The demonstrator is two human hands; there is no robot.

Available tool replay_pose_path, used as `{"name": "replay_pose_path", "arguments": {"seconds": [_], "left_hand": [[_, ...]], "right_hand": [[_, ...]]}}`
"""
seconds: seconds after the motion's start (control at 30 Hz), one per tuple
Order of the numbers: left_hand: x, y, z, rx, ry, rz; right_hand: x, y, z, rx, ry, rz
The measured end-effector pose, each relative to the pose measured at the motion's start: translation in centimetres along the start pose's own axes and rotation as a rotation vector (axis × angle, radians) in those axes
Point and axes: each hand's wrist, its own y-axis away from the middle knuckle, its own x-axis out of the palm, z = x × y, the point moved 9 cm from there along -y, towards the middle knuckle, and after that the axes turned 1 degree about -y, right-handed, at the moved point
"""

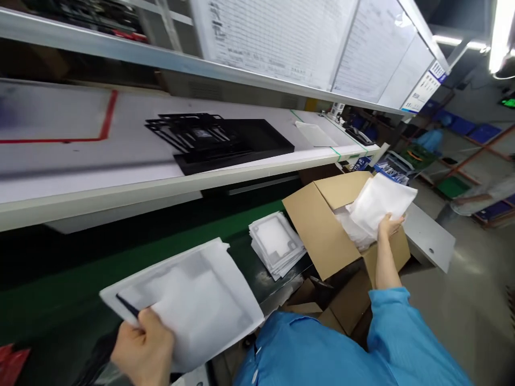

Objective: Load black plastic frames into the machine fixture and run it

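Note:
My left hand [145, 343] pinches the near-left edge of a white translucent foam sleeve [201, 305], and a grey frame-like outline shows through it. A thin dark strip sticks out by my thumb. At the right, my right hand [389, 225] grips a white foam bag [384, 201] over an open cardboard box [317, 230]. More white bags [354, 228] lie inside that box. Between the two hands rests a stack of similar filled white sleeves [277, 241] on the green surface.
Black frames and a flat black panel [261, 139] lie on the white shelf [132, 185] ahead. Above it hangs a board with printed sheets [273, 37]. Other cardboard flaps [346, 300] stand below the box. Farther right, people in work clothes stand near racks with bins [454, 185].

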Motion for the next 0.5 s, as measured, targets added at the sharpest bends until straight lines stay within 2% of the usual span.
{"name": "replay_pose_path", "arguments": {"seconds": [0.1,0.13,0.17,0.23,0.27,0.3,0.33,0.37,0.4,0.43,0.47,0.5], "left_hand": [[0.5,0.6,-0.7,0.011,0.014,0.040],[0.7,0.7,-0.9,0.010,0.009,0.055],[1.1,0.9,-1.0,0.009,0.005,0.070],[2.1,1.1,-1.0,0.005,0.019,0.105],[2.7,1.3,-0.9,0.005,0.042,0.120],[3.3,1.5,-0.8,0.010,0.076,0.137],[4.0,1.7,-0.8,0.019,0.112,0.154],[4.5,2.0,-0.6,0.028,0.146,0.167],[5.0,2.3,-0.5,0.042,0.173,0.181],[5.4,2.6,-0.3,0.060,0.188,0.195],[5.7,3.0,0.0,0.080,0.192,0.205],[5.9,3.5,0.4,0.096,0.182,0.210]], "right_hand": [[0.2,-0.4,-3.8,0.253,0.088,0.091],[0.2,0.1,-3.7,0.250,0.101,0.105],[0.0,0.9,-2.9,0.188,0.108,0.091],[-0.4,3.9,0.8,-0.060,0.069,0.041],[-0.4,6.5,3.2,-0.204,0.001,0.056],[0.0,9.9,5.7,-0.336,-0.094,0.134],[0.9,13.8,7.9,-0.413,-0.225,0.297],[2.5,18.7,10.0,-0.451,-0.361,0.575],[4.4,24.8,11.9,-0.464,-0.471,0.953],[5.5,31.1,13.2,-0.424,-0.572,1.287],[6.0,36.9,14.1,-0.349,-0.635,1.570],[6.4,42.0,14.5,-0.262,-0.662,1.798]]}}
